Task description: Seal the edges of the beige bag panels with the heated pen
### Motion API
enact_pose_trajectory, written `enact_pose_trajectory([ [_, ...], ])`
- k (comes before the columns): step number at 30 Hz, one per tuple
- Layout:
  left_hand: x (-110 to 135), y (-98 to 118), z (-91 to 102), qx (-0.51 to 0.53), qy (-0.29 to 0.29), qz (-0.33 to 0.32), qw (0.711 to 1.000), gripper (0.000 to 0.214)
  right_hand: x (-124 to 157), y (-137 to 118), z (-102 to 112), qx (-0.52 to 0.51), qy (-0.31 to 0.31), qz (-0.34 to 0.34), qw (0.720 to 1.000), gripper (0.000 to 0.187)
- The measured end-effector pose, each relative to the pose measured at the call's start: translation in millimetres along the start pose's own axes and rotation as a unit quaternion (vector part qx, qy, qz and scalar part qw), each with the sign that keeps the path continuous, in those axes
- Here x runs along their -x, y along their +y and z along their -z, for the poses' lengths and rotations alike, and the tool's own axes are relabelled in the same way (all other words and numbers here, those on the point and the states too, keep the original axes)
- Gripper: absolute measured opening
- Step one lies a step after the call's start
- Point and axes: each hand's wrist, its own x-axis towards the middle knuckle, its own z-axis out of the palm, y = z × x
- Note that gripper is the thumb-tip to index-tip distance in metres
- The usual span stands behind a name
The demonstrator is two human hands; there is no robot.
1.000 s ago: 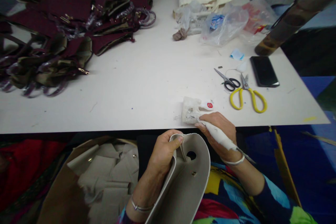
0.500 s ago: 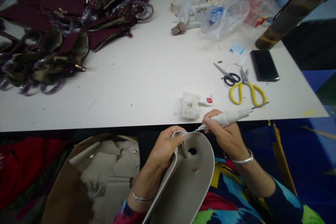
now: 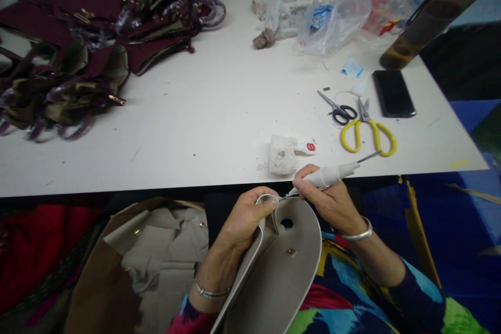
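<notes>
My left hand pinches the top edge of a beige bag piece, where its folded layers meet. The piece has a round hole and a small gold stud, and its lower part runs out of view. In my right hand is a white tape-wrapped hand tool with a thin metal rod at its back end. Its narrow front tip touches the bag's edge beside my left thumb. Just beyond, on the table, lies a whitish worn block with a red-marked white tab.
Yellow-handled scissors, black-handled scissors and a phone lie right on the table. Maroon bags are heaped at left, plastic bags at the back. A carton of beige pieces stands at lower left.
My right hand and the tool have shifted left and slightly down, bringing the tip closer to my left thumb. My left hand keeps its hold. The view has shifted slightly.
</notes>
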Motion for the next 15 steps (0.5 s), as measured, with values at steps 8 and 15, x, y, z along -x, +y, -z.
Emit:
enact_pose_trajectory([
  [8,-1.3,-4.2,-2.0,0.011,0.022,-0.012,1.0,0.041,-0.7,4.3,-3.1,-0.007,-0.016,-0.005,1.0,0.017],
  [15,-0.6,-7.2,-4.2,0.015,0.042,-0.025,0.999,0.038,-3.4,11.2,7.8,-0.022,-0.092,0.012,0.995,0.017],
])
